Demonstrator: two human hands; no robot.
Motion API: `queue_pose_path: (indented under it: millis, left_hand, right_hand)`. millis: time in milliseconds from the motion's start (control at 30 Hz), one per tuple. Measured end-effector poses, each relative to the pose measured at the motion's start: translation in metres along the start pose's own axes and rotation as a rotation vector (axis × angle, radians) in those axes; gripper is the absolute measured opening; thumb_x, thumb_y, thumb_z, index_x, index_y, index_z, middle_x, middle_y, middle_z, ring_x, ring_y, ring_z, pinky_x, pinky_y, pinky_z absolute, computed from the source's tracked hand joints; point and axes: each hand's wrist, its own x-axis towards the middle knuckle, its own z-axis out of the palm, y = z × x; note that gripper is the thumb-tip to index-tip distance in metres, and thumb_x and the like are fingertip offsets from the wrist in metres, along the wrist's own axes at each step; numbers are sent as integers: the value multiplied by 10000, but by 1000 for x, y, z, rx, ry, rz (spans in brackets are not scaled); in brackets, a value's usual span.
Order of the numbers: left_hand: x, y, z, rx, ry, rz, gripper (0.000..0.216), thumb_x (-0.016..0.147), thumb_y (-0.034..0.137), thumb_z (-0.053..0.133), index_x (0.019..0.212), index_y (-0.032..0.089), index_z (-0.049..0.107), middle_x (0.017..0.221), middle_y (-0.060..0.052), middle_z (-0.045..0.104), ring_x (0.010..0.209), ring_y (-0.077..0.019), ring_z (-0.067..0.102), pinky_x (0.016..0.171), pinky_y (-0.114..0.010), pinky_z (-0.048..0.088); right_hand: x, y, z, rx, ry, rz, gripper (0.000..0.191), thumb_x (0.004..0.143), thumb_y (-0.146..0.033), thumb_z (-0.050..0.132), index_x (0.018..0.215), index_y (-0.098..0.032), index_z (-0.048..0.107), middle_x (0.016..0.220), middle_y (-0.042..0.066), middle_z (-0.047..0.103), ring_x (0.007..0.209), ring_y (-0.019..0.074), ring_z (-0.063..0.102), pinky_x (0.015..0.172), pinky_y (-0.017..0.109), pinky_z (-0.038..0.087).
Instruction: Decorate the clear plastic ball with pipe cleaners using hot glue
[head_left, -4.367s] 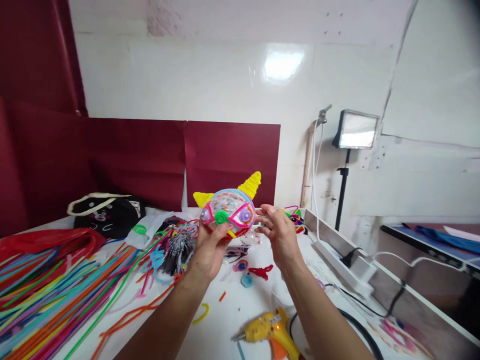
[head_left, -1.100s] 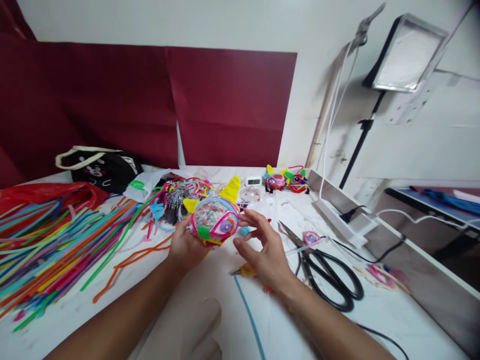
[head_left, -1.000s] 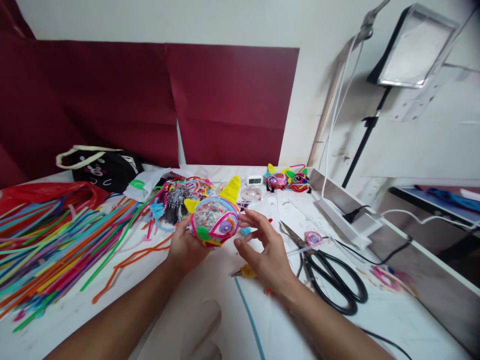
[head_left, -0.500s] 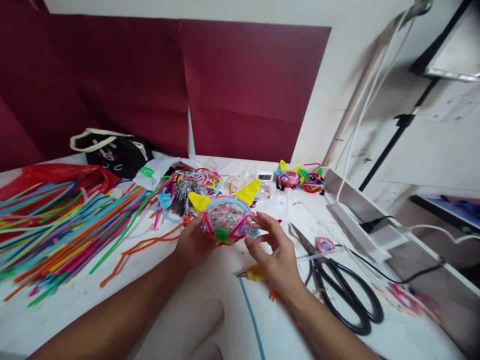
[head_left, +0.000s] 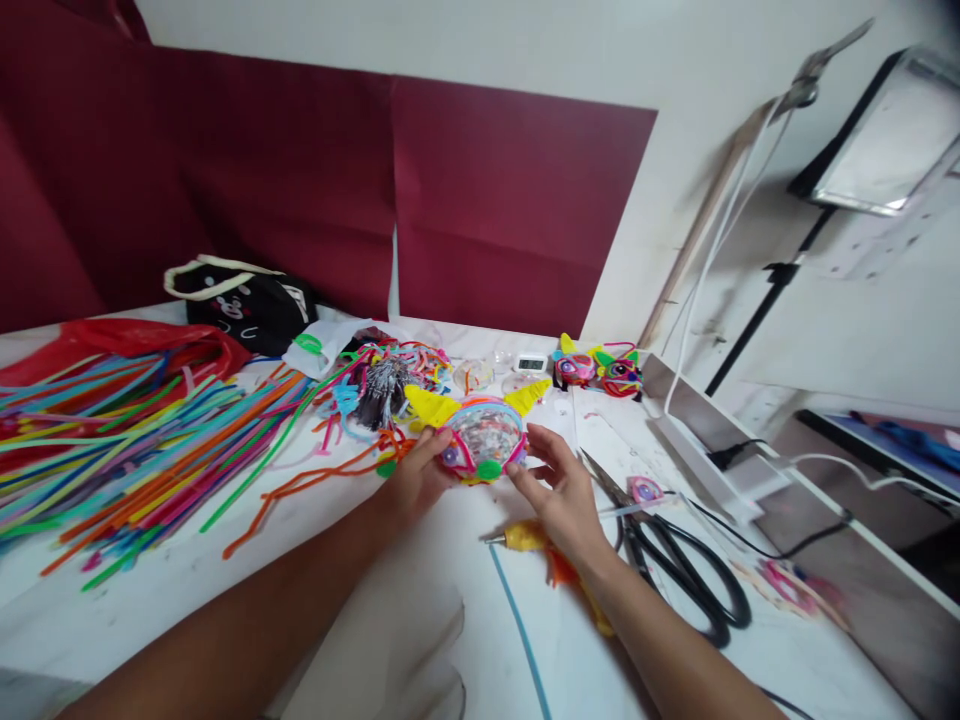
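Currently in the grip: a decorated ball (head_left: 480, 440), clear and round, wrapped in coloured bands, with two yellow horns (head_left: 433, 407).
Left hand (head_left: 415, 482): closed round the ball's left flank, thumb in front, fingers behind; a firm grasp.
Right hand (head_left: 564, 497): fingers loosely curved, tips on the right flank, pressing inward to meet the left hand's hold.
Why held so: a round body would probably roll, so it is cupped from both sides; the palms stay low, which seems to leave the horns and the face uncovered.
Where it sits: between the two hands, low over the white table (head_left: 187, 600); whether it touches the top cannot be told.
Facing: the face with its green nose looks back toward the wrists; the horns point up and away from the palms.
Long axis: horn tip to horn tip, running from one hand to the other, the right tip a little higher.
Behind the right wrist: a yellow glue gun (head_left: 525, 537).
Outward of the right hand: black scissors (head_left: 679, 570).
Outward of the left hand: loose pipe cleaners (head_left: 135, 440).
Beyond the fingertips: two smaller horned figures (head_left: 598, 368).
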Motion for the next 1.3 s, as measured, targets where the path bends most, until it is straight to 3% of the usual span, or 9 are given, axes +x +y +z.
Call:
queue_pose_path:
  millis: [300,467,700,933,1300]
  left_hand:
    - [5,-5,-14,14,-43,35,563,861,244,668,1396,280,497,1334,-74,661,1273,-277,586,1063,-481,464]
    - [5,-2,-12,54,21,44,638,807,242,711,1406,261,493,1283,-77,693,1268,-288,589,1067,-474,458]
    - [7,0,-12,52,-31,3,512,861,270,651,1361,238,547,1305,-80,681,1226,-301,620,1059,-499,466]
    - [10,-1,-17,78,-46,-35,472,865,227,645,1331,229,571,1284,-82,692,1241,-296,612,1071,-502,453]
    - [15,1,-26,176,3,-167,507,760,187,745,1251,177,616,1188,-119,737,1204,-325,638,1103,-506,418]
  right_hand:
    - [2,1,-3,-53,-40,-29,474,791,-331,723,1235,-230,591,1194,91,695,1070,240,655,763,345,556]
    - [2,-1,-4,-67,-60,-42,481,772,-336,738,1220,-223,601,1177,88,702,1055,237,661,762,343,555]
    - [0,-7,-7,-157,-39,-20,500,744,-394,753,1186,-215,604,1073,84,695,949,233,665,739,358,549]
    - [1,-9,-13,-268,-110,21,503,728,-378,752,1169,-195,593,1096,90,700,895,225,676,717,353,530]
    - [4,-4,-20,-348,-184,85,469,730,-372,736,1144,-194,609,1064,90,705,902,238,664,743,370,513]
